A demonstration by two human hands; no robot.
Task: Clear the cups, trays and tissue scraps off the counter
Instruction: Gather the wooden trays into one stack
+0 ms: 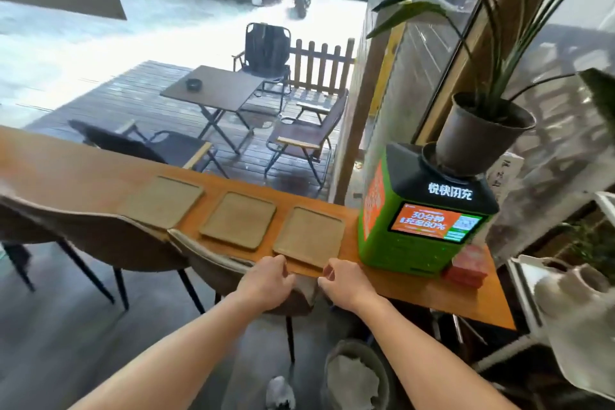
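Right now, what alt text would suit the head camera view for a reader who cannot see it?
A person's left hand and right hand reach the near edge of the rightmost tray, one of three empty trays in a row on a wooden counter. To its right stands a green kiosk topped by a potted plant.

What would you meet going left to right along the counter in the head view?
left tray → middle tray → right tray → green charging station → red box
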